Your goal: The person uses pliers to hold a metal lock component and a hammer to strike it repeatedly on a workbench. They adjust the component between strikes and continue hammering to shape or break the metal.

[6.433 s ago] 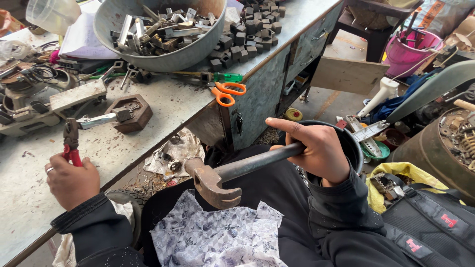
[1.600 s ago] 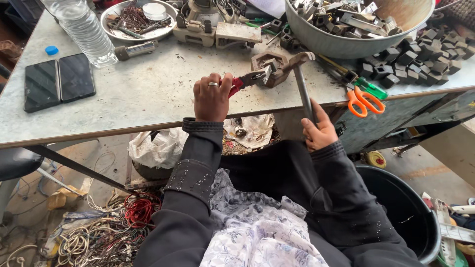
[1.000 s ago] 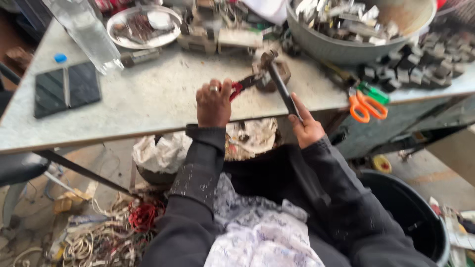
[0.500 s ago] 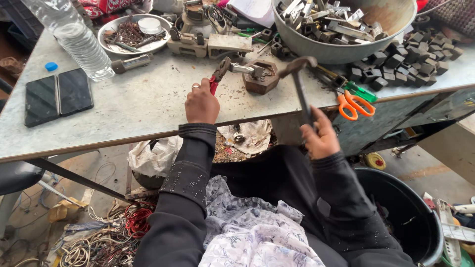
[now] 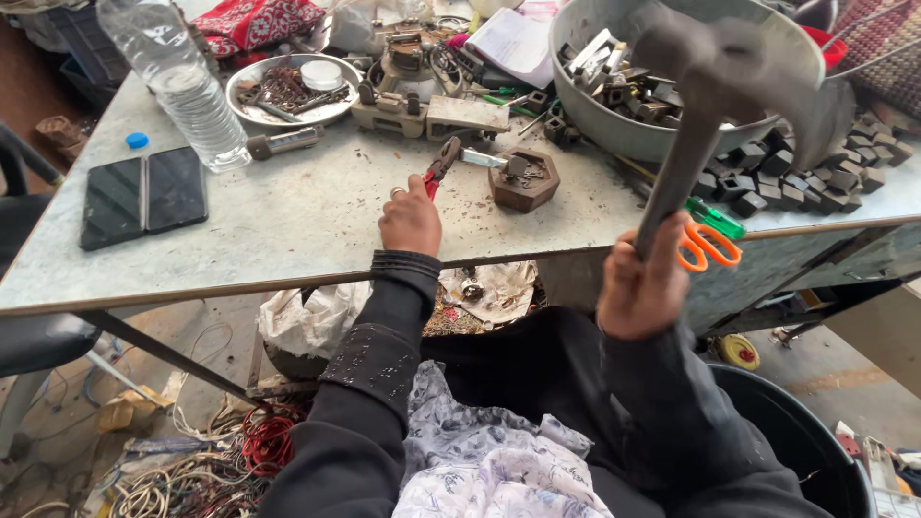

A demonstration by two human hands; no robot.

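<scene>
While our right hand (image 5: 641,288) grips a claw hammer (image 5: 715,91) by the handle, head raised high above the bench (image 5: 288,216) and blurred, our left hand (image 5: 411,219) is closed round red-handled pliers (image 5: 439,163). Pliers jaws clamp a small metal piece (image 5: 483,159) that reaches onto a rusty hexagonal block (image 5: 524,179) on the bench. Orange scissors (image 5: 705,242) lie at the bench edge just beside the right hand. Grey metal bowl (image 5: 614,134) of scrap parts behind the block. Plastic bottle (image 5: 177,86) and two dark phones (image 5: 144,197) well apart, far left.
</scene>
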